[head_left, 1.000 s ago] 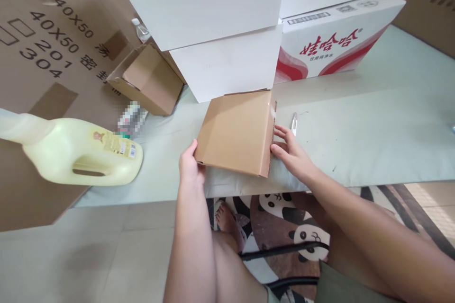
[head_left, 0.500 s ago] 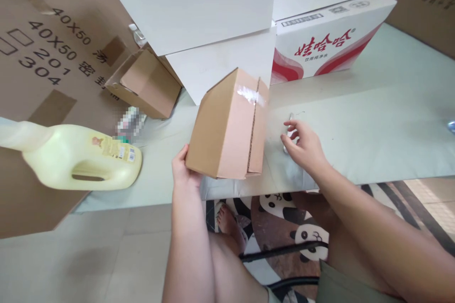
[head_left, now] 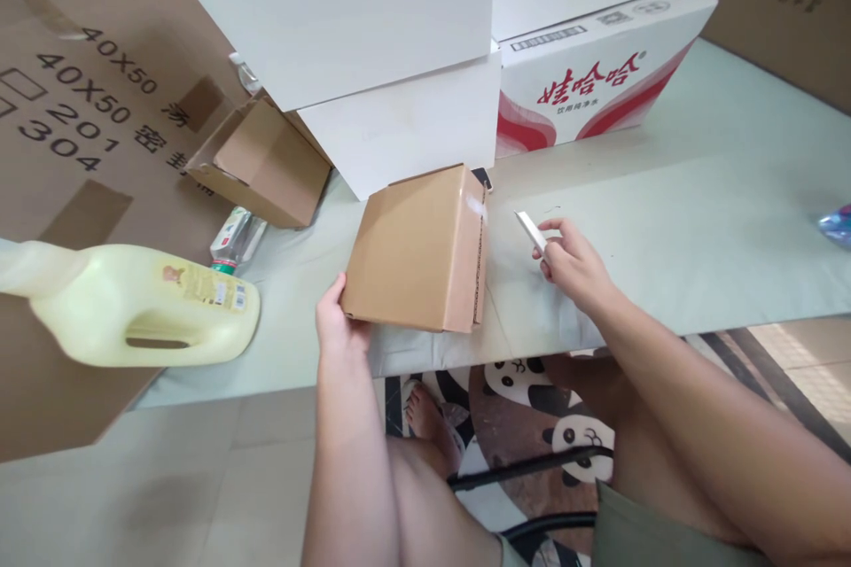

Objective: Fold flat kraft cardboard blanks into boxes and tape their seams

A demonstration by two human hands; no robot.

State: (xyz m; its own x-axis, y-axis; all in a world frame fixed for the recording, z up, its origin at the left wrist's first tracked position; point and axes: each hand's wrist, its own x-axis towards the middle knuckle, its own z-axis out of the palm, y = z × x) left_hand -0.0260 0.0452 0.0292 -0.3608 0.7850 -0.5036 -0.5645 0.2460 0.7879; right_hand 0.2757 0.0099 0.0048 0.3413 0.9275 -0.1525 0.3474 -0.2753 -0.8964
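Observation:
A brown cardboard box with tape on its right side is tilted over the pale table. My left hand grips its lower left corner, with the fingers partly hidden behind it. To the right of the box, my right hand holds a small white cutter between thumb and fingers, its tip pointing up and left. The cutter does not touch the box. Behind the box's upper right corner, part of a dark object shows.
White boxes and a red-and-white carton stand at the back. On the left are an open brown box, a clear bottle, a yellow jug and a large carton. The table edge is near my knees.
My right hand has picked up the white cutter from the table. The box has turned and sunk a little, showing more of its broad face and less of its taped side.

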